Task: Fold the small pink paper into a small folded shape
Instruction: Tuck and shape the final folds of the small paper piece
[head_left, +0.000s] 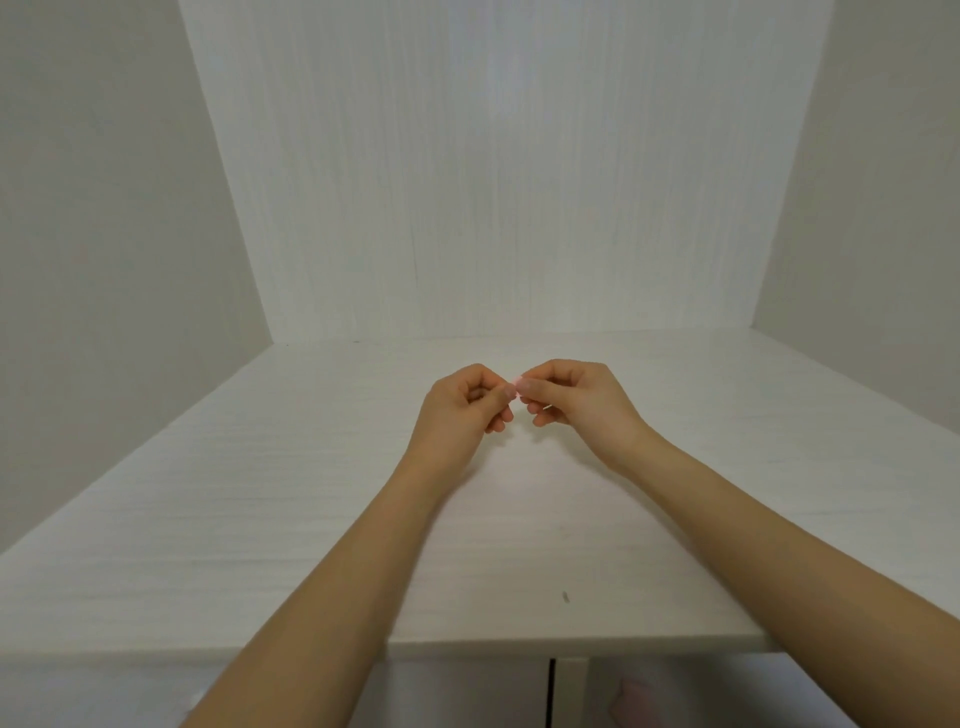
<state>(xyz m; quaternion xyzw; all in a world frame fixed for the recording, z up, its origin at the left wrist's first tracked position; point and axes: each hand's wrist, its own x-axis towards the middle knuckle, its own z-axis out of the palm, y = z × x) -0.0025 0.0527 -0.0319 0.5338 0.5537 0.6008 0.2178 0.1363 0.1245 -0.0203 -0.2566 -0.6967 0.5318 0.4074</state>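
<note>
Pinching the pink paper (516, 385) between left hand (464, 410) and right hand (574, 397) above the table (208, 519), fingertips nearly touching, I judge folding far along, since only a sliver shows; final creases probably remain.

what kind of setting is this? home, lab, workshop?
Probably a plain indoor desk nook, possibly at home; nothing marks it as a lab. A white wood-grain table stands against a matching back panel, with bare walls on both sides. Only the left hand and right hand pinching the pink paper are in use.
</note>
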